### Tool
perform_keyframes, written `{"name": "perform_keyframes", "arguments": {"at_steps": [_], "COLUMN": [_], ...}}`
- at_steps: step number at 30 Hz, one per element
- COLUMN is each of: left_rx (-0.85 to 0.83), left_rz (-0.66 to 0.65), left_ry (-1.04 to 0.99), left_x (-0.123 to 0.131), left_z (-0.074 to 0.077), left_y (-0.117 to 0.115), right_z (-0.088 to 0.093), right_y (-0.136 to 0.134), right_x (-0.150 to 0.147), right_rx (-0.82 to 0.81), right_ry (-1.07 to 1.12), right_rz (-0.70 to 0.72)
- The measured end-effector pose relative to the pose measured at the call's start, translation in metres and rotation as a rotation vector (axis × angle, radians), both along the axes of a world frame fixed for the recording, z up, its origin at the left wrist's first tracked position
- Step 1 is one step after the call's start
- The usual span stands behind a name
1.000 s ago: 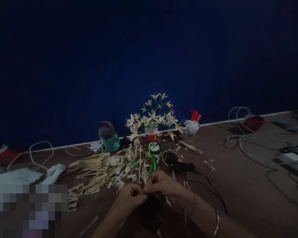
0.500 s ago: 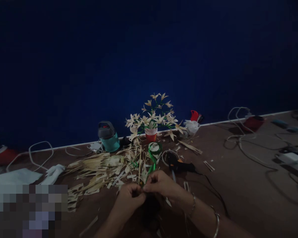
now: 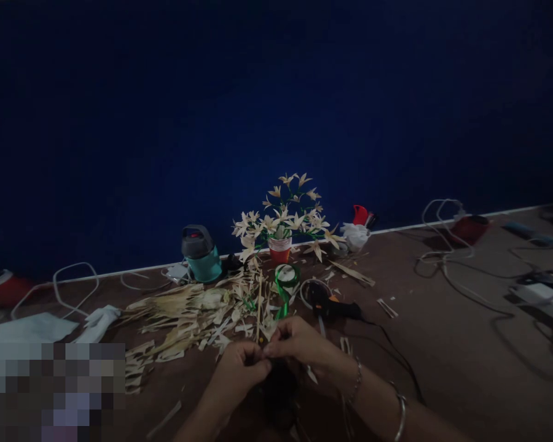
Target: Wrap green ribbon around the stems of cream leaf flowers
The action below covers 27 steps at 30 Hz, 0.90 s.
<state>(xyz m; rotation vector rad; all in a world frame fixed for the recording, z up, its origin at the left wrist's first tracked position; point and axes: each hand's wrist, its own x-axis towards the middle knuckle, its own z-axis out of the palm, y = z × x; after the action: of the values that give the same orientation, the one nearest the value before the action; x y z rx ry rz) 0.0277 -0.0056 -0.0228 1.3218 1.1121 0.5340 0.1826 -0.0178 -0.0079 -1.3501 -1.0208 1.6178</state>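
Note:
My left hand [image 3: 237,371] is closed in a pinch at the lower centre, its fingertips meeting those of my right hand [image 3: 301,345]. A thin pale stick [image 3: 259,307] rises from between the left fingers. Green ribbon [image 3: 282,307] runs from its spool [image 3: 287,275] down to the right fingers, which are pinched together. The fingers hide the spot where stick and ribbon meet. Just beyond stands a red and white cup [image 3: 280,248] with an arrangement of cream flowers [image 3: 283,218] on green stems.
Dried husk strips and scraps [image 3: 188,313] spread to the left. To the right lies a black hot glue gun [image 3: 336,307] with a trailing cord. A teal and grey container [image 3: 203,255], a white plastic bag [image 3: 356,236] and loose cables [image 3: 447,258] are near the blue wall.
Both hands stay almost in place, fingertips together. The right fingertips shift very slightly to the left; the things around them stay put.

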Motion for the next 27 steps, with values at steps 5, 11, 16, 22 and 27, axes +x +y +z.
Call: {"name": "perform_keyframes", "arguments": {"at_steps": [5,11,16,22,27], "left_rx": [-0.122,-0.272,-0.293,-0.297,-0.348], "left_rz": [0.075,0.08,0.092,0.077,0.058], "left_ry": [-0.094,-0.272,-0.268,-0.26,-0.354], "left_x": [0.001,0.0,0.0,0.0,0.0], "left_z": [0.01,0.016,0.017,0.015,0.011], "left_y": [-0.004,-0.003,-0.003,-0.003,-0.002], "right_z": [0.0,0.001,-0.002,0.001,0.005], "right_y": [-0.002,-0.004,-0.004,-0.004,-0.006], "right_x": [-0.002,0.002,0.001,-0.001,0.001], "right_rx": [-0.033,-0.09,-0.062,-0.102,-0.122], "right_ry": [0.199,0.4,0.416,0.389,0.381], "right_rz": [-0.046,0.088,0.052,-0.006,0.005]}}
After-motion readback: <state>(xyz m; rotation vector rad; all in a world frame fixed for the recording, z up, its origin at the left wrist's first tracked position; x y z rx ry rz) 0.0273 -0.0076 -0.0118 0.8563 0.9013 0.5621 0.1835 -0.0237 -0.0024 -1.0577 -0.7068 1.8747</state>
